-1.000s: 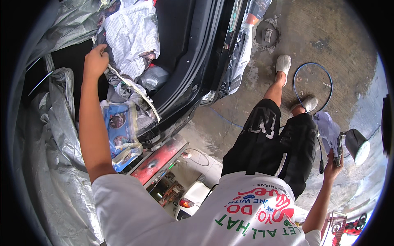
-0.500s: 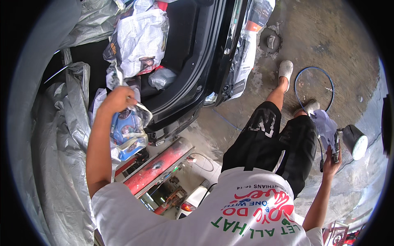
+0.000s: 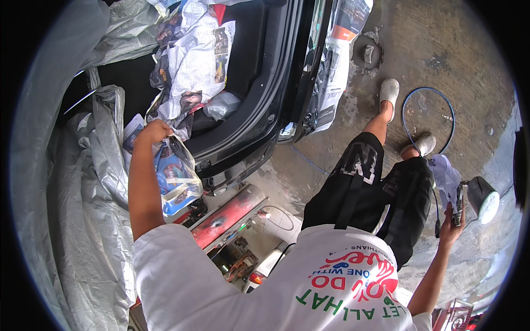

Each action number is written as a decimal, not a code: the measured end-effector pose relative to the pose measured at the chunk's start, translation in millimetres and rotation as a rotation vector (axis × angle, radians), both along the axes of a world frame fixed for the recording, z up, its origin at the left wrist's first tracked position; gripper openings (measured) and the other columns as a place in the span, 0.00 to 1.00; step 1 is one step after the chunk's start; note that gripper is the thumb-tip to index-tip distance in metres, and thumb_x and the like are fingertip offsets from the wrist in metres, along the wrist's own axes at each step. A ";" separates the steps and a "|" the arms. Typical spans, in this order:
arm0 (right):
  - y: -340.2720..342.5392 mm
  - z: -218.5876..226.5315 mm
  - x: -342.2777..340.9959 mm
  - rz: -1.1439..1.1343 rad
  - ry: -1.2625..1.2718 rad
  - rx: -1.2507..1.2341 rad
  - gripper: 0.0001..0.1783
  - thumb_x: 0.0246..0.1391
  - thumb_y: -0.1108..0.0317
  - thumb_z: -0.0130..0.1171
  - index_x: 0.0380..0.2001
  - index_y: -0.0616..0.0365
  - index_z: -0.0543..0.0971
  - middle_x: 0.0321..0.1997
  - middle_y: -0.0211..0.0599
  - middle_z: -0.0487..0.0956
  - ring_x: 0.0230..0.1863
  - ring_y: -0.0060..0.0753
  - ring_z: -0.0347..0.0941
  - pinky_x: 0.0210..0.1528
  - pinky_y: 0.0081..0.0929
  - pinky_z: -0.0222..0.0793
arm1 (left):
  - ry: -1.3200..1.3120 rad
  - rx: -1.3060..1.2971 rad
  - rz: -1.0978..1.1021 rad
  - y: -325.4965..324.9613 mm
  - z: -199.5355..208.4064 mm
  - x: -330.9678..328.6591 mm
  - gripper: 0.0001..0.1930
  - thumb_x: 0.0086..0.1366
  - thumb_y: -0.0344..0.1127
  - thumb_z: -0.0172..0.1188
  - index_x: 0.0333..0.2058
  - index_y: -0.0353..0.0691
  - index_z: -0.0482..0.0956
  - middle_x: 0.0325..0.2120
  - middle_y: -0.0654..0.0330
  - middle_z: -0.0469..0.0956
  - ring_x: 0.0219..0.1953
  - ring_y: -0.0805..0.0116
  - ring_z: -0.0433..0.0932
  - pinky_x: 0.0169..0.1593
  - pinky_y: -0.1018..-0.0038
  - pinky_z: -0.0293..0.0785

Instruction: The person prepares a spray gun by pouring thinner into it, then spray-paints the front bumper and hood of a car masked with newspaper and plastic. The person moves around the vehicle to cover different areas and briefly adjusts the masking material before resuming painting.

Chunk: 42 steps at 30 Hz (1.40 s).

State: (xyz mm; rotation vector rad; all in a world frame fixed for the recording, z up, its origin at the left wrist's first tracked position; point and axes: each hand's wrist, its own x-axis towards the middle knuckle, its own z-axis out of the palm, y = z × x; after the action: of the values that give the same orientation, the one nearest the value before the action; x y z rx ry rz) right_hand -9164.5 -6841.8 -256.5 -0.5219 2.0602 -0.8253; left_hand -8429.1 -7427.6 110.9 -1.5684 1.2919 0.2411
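My left hand [image 3: 157,131] is closed on crumpled newspaper at the opening of a dark car. A blue printed sheet [image 3: 171,168] with pale tape along its edges hangs just below those fingers. More newspaper [image 3: 194,69] lies bunched inside the car, above my hand. On the far right, my right hand [image 3: 455,226] grips a spray gun [image 3: 457,207] by its metal body. The gun's dark cup [image 3: 479,193] with a whitish round end sticks out to the right. A pale lilac cloth [image 3: 443,176] hangs against the gun; how it is held is hidden.
Silver sheeting [image 3: 94,220] drapes down the left side. The car's door sill [image 3: 259,105] curves past my left hand. A looped blue hose [image 3: 454,118] lies on the wet concrete floor [image 3: 436,49] by my feet. A red cylinder [image 3: 226,218] lies below the car's edge.
My left hand has shifted slightly right, and the newspaper by it has moved and spread towards the car's inside. The right hand still holds the spray gun, a little lower.
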 end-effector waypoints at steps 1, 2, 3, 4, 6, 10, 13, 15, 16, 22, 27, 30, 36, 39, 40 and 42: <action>0.7 -3.2 -0.7 -0.008 -0.016 0.010 0.26 0.64 0.70 0.63 0.63 0.66 0.74 0.46 0.41 0.84 0.37 0.26 0.76 0.41 0.26 0.74 | 0.014 -0.021 0.049 -2.6 11.3 19.3 0.10 0.64 0.38 0.65 0.38 0.38 0.89 0.37 0.52 0.87 0.37 0.60 0.85 0.46 0.64 0.78; -1.1 -0.1 1.5 -0.027 -0.017 0.005 0.26 0.64 0.70 0.63 0.63 0.66 0.74 0.46 0.41 0.84 0.37 0.26 0.76 0.41 0.26 0.74 | -0.021 -0.065 0.298 -15.0 5.3 14.4 0.17 0.71 0.46 0.59 0.44 0.39 0.88 0.41 0.56 0.87 0.35 0.61 0.81 0.46 0.64 0.76; -3.2 2.1 4.3 -0.045 -0.016 0.000 0.26 0.64 0.70 0.63 0.64 0.66 0.74 0.46 0.41 0.83 0.37 0.26 0.76 0.41 0.26 0.75 | 0.016 -0.164 0.351 -20.2 2.1 10.3 0.18 0.71 0.48 0.59 0.45 0.39 0.88 0.39 0.57 0.87 0.34 0.62 0.79 0.44 0.65 0.75; -5.1 4.3 6.8 -0.065 -0.013 -0.005 0.26 0.64 0.70 0.63 0.64 0.66 0.74 0.46 0.41 0.83 0.37 0.26 0.76 0.41 0.26 0.75 | 0.055 -0.261 0.405 -23.7 2.5 6.2 0.20 0.72 0.49 0.59 0.46 0.39 0.87 0.38 0.58 0.87 0.32 0.63 0.77 0.42 0.66 0.74; -6.4 10.0 8.5 -0.023 -0.001 0.000 0.27 0.63 0.72 0.64 0.64 0.66 0.74 0.47 0.41 0.84 0.39 0.27 0.77 0.45 0.26 0.75 | 0.144 -0.455 0.401 -34.9 -10.3 -1.8 0.24 0.72 0.57 0.58 0.43 0.40 0.87 0.31 0.64 0.84 0.27 0.70 0.72 0.33 0.73 0.69; -26.3 14.1 15.9 0.021 0.005 -0.087 0.27 0.59 0.77 0.66 0.62 0.65 0.76 0.51 0.45 0.84 0.52 0.32 0.78 0.58 0.30 0.71 | 0.301 -0.838 0.316 -59.7 -1.4 -9.3 0.22 0.67 0.55 0.65 0.32 0.39 0.85 0.21 0.66 0.79 0.23 0.75 0.75 0.30 0.72 0.71; -54.3 47.5 23.9 0.067 0.124 -0.139 0.25 0.55 0.78 0.68 0.58 0.66 0.78 0.49 0.50 0.84 0.53 0.37 0.80 0.59 0.32 0.70 | 0.459 -0.850 -0.528 -60.5 -61.4 -138.4 0.15 0.69 0.47 0.64 0.41 0.39 0.85 0.32 0.54 0.86 0.32 0.62 0.82 0.41 0.65 0.77; -65.5 56.7 22.7 0.070 0.146 -0.171 0.24 0.55 0.77 0.67 0.56 0.66 0.79 0.47 0.53 0.84 0.51 0.42 0.82 0.56 0.33 0.72 | 0.903 -0.807 -0.378 12.5 -109.8 -286.0 0.11 0.71 0.41 0.62 0.45 0.41 0.85 0.35 0.57 0.86 0.32 0.67 0.81 0.41 0.71 0.76; -66.1 54.3 21.2 0.052 0.103 -0.168 0.25 0.54 0.76 0.67 0.56 0.66 0.78 0.46 0.53 0.84 0.50 0.44 0.82 0.55 0.33 0.72 | 1.186 -0.724 -0.282 58.4 -137.5 -331.5 0.12 0.70 0.39 0.64 0.47 0.41 0.85 0.34 0.59 0.85 0.32 0.70 0.80 0.40 0.72 0.76; -92.8 77.2 36.8 -0.074 -0.037 -0.186 0.27 0.55 0.74 0.67 0.59 0.67 0.77 0.48 0.45 0.85 0.50 0.30 0.81 0.57 0.28 0.72 | 1.735 -0.051 0.050 298.3 -326.9 -483.9 0.55 0.57 0.49 0.77 0.75 0.40 0.51 0.73 0.44 0.56 0.75 0.46 0.54 0.74 0.55 0.54; -114.4 84.2 26.8 -0.011 0.013 -0.245 0.27 0.55 0.73 0.70 0.58 0.69 0.77 0.48 0.42 0.82 0.41 0.30 0.78 0.48 0.27 0.73 | 1.723 -0.002 0.341 345.4 -344.9 -549.8 0.27 0.58 0.46 0.75 0.49 0.34 0.79 0.47 0.49 0.81 0.52 0.49 0.80 0.53 0.61 0.75; -136.4 77.9 14.8 0.104 0.095 -0.354 0.27 0.56 0.72 0.70 0.58 0.69 0.77 0.52 0.44 0.79 0.38 0.32 0.77 0.45 0.26 0.73 | 1.943 -0.278 0.212 330.1 -346.7 -542.0 0.18 0.59 0.38 0.71 0.44 0.33 0.81 0.42 0.48 0.82 0.46 0.46 0.82 0.48 0.60 0.77; -208.3 70.7 15.5 -0.145 -0.184 -0.298 0.25 0.65 0.70 0.63 0.63 0.65 0.74 0.44 0.36 0.81 0.30 0.20 0.75 0.30 0.19 0.73 | 1.395 -0.577 0.490 283.1 -371.4 -482.0 0.24 0.55 0.23 0.56 0.54 0.33 0.75 0.44 0.38 0.82 0.49 0.39 0.82 0.50 0.53 0.78; -253.5 70.3 10.4 -0.187 -0.159 -0.281 0.27 0.68 0.65 0.61 0.66 0.62 0.72 0.32 0.27 0.80 0.25 0.15 0.71 0.28 0.18 0.70 | 1.553 -0.650 0.349 253.2 -377.4 -482.3 0.29 0.57 0.18 0.50 0.59 0.36 0.73 0.52 0.39 0.80 0.53 0.40 0.80 0.56 0.54 0.76; -268.2 71.1 5.9 -0.215 -0.169 -0.280 0.27 0.68 0.64 0.61 0.66 0.62 0.71 0.32 0.27 0.79 0.24 0.15 0.70 0.27 0.18 0.69 | 1.578 -0.504 0.361 246.1 -383.6 -481.5 0.27 0.57 0.18 0.50 0.57 0.39 0.75 0.51 0.42 0.81 0.53 0.41 0.81 0.56 0.55 0.76; -298.7 66.3 -0.3 -0.270 -0.168 -0.321 0.29 0.69 0.62 0.61 0.68 0.61 0.70 0.27 0.25 0.76 0.23 0.14 0.68 0.26 0.17 0.66 | 1.537 -0.187 0.531 227.5 -386.9 -492.6 0.22 0.59 0.21 0.52 0.50 0.45 0.81 0.47 0.47 0.84 0.52 0.43 0.82 0.54 0.58 0.76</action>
State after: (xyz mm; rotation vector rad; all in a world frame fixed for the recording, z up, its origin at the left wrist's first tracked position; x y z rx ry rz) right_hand -9164.8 -7140.5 -190.2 -0.3340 1.8755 -1.3275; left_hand -8921.7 -7200.1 -276.0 -1.8344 1.9333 1.9896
